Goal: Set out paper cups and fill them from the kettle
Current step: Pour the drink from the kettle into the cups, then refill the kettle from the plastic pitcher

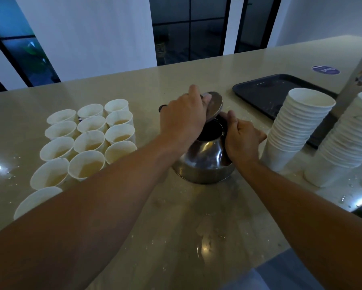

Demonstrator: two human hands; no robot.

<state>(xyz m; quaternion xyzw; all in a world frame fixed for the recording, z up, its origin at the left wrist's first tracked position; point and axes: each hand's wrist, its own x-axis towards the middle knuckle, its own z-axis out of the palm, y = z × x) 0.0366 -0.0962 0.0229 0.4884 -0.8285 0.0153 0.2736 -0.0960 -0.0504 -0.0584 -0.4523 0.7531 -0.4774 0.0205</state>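
Wet beige counter [186, 216]; dark tray [265, 95] near black-framed windows [188, 28].

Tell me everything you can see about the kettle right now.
The kettle is shiny steel, round and wide-bottomed, standing upright on the wet beige counter. Its dark mouth is open; the left hand holds the tilted lid above it. The right hand grips its right shoulder, beside the paper cup stacks.

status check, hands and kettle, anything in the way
Left hand holds lid tilted off kettle. Right hand grips kettle top. Filled cups left, cup stacks right, close by.
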